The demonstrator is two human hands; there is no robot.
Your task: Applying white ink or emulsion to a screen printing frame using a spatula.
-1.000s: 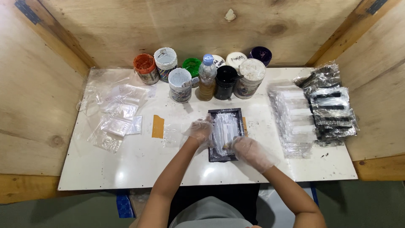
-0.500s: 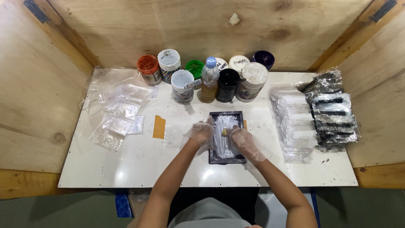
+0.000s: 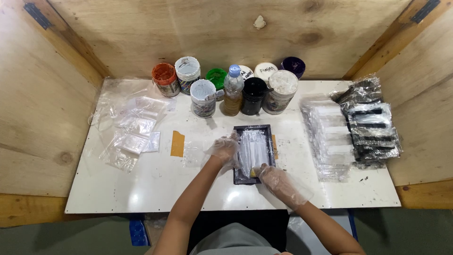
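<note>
Tray [image 3: 269, 131] lengthwise away, between hands.

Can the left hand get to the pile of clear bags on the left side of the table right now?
Probably yes: the left hand rests at the black tray, and only bare table lies between it and the clear bags.

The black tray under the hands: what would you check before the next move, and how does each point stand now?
1. Black tray flat on the white table: ok.
2. Left hand steadying the tray's left edge: ok.
3. Right hand at the tray's near end, on the clear bag: ok.
4. Both hands gloved: ok.
5. Bag fully inside the tray: cannot tell, it is see-through and partly covered.
6. Jars standing clear of the tray: ok.
</note>
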